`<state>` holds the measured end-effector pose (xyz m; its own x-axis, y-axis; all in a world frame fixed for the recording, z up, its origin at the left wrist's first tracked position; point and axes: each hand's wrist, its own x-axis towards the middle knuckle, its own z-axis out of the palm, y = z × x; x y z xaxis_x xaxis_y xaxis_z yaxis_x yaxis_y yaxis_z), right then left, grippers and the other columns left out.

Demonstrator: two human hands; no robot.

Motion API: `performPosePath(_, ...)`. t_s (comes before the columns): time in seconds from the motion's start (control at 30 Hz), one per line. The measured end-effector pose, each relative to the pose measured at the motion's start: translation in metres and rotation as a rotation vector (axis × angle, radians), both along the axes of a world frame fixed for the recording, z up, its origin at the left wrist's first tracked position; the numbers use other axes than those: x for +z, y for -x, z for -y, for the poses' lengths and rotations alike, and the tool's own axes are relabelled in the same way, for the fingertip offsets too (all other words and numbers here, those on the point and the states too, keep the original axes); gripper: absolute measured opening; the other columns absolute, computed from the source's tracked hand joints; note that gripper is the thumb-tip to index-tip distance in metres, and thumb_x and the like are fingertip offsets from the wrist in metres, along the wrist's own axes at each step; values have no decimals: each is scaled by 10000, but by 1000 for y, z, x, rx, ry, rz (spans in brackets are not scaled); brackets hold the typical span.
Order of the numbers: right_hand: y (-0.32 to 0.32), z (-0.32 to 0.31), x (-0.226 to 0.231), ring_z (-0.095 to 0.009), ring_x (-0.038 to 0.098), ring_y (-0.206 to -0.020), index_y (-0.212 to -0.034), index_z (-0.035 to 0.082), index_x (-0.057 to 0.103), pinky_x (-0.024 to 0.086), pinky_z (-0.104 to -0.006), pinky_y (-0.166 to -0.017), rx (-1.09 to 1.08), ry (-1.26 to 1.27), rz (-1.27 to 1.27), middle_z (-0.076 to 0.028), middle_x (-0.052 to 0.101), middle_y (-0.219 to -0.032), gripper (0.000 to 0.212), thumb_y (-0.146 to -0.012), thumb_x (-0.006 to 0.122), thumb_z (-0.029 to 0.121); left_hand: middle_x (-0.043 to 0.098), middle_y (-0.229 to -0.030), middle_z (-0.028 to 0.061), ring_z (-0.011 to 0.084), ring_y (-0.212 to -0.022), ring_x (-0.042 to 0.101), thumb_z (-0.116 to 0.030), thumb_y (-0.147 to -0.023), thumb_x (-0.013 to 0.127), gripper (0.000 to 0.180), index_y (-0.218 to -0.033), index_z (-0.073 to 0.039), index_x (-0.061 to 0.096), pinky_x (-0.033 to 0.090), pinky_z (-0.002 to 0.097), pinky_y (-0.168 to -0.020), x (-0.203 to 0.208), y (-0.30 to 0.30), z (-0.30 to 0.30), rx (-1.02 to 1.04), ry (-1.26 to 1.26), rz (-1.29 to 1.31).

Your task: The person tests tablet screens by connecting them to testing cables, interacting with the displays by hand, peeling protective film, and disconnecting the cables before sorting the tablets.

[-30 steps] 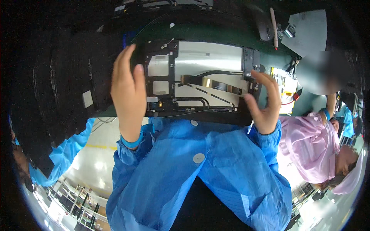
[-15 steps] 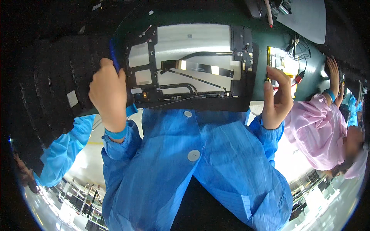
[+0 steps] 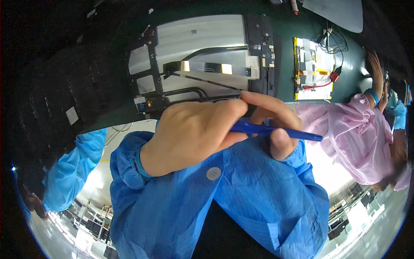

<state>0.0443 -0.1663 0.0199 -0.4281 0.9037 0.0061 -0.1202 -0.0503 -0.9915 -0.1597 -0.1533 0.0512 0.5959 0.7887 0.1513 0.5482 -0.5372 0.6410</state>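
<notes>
Left hand (image 3: pixel 194 134) pinches slim blue pen-shaped tool (image 3: pixel 265 129), plastic-looking, just off near edge of flat black-framed device with silver panels (image 3: pixel 202 41); right hand (image 3: pixel 284 115) curls around tool, contact unclear. Tool probably light, stiff, slippery: grip mid-shaft. Device likely fragile: hold frame edges

Electronic assembly (image 3: pixel 202 34), flat pack (image 3: pixel 308 64) on green table (image 3: pixel 285 47)
</notes>
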Motion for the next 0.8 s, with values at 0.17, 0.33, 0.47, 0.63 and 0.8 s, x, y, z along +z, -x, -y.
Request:
performPosePath(0.17, -7, 19, -10, -215, 659, -614, -1138, -129, 550, 514, -297, -570, -31, -160, -174, -180, 663, -719, 533, -868, 505, 328, 570, -641, 47, 220, -576, 621, -294, -787, 684, 300, -907, -88, 502, 475, 333, -522, -4, 6, 4, -201, 152, 71)
performPosePath(0.33, -12, 12, -18, -245, 664, -626, -992, -91, 578, 522, -351, -559, 52, -373, -197, -205, 664, -732, 371, -889, 489, 254, 564, -636, 66, 250, -573, 613, -346, -790, 672, 340, -903, -70, 509, 459, 345, -509, -15, 17, 9, -249, 261, 85)
performPosePath(0.47, -9, 13, -13, -291, 646, -617, -934, -37, 526, 533, -358, -617, -395, -189, -605, -249, 647, -744, 332, -906, 484, 291, 534, -665, 110, 197, -586, 582, -493, -841, 584, 487, -990, -31, 531, 423, 296, -521, -13, 62, 7, 185, 352, 125)
performPosePath(0.63, 3, 17, -16, -193, 656, -715, -928, -16, 577, 505, -279, -644, -576, -148, 408, -152, 665, -797, 181, -775, 662, 30, 409, -627, 25, 97, -561, 402, -522, -965, 385, 504, -851, -37, 464, 285, 242, -506, -24, 88, 10, 700, 182, 441)
performPosePath(0.8, 8, 9, -23, -152, 618, -573, -767, 26, 579, 474, -259, -563, -568, -152, 670, -104, 622, -645, 116, -713, 679, 2, 338, -602, 1, 76, -529, 298, -487, -991, 342, 461, -782, -82, 409, 220, 246, -498, -36, 82, 5, 685, 171, 456)
